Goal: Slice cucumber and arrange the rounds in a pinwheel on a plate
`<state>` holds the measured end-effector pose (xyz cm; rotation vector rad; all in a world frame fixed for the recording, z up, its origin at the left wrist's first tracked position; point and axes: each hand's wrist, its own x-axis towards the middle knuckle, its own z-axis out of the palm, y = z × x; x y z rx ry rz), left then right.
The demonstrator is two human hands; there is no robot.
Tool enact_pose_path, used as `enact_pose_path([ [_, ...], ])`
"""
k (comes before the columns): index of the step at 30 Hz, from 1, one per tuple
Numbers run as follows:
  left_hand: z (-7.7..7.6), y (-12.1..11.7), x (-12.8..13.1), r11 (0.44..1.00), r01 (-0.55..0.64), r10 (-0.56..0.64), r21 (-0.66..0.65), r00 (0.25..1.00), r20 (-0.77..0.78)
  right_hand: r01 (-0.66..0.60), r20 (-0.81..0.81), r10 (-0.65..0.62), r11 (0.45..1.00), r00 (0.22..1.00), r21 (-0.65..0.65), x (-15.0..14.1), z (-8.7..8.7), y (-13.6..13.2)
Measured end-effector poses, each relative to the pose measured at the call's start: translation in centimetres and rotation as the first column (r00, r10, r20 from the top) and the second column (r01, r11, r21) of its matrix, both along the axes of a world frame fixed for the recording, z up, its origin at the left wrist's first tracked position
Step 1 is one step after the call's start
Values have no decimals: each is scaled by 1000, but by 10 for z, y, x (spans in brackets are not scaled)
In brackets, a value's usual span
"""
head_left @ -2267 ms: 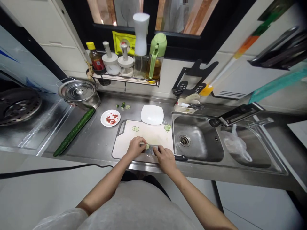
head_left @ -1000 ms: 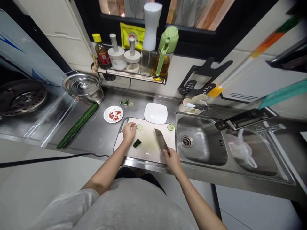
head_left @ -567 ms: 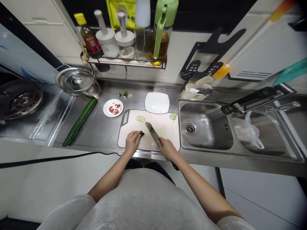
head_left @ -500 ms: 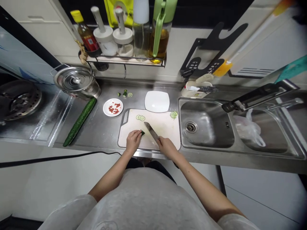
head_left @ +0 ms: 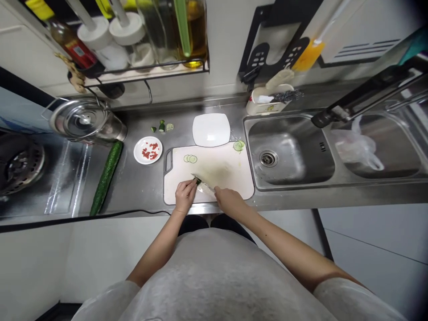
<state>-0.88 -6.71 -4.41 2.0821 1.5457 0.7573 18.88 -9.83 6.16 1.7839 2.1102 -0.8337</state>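
My left hand is closed on a small dark green piece of cucumber on the white cutting board. The fingers of my right hand wrap round the handle of a kitchen knife. Its blade is turned on edge and lies against the cucumber piece, right by my left fingertips. A few thin cucumber slices rest near the board's upper left. More slices sit at its upper right corner.
A white plate stands behind the board. To the left are a small plate of chopped red bits, cucumber ends, a whole cucumber and a steel pot. On the right is a steel sink with a faucet over it.
The knife has moved left onto the cucumber piece, its blade turning from lying flatter to on edge. My left hand keeps its hold on the piece. The camera view has shifted.
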Motion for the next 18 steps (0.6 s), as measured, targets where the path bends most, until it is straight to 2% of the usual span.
enact_pose_path([
  [14, -7, 0, -2, 1000, 10, -10, -24, 1000, -15, -34, -21, 32, 994, 999, -99, -7, -2, 5],
  [18, -8, 1, -2, 1000, 22, -22, 10, 1000, -4, -44, -23, 41, 994, 999, -100, -8, 1, 7],
])
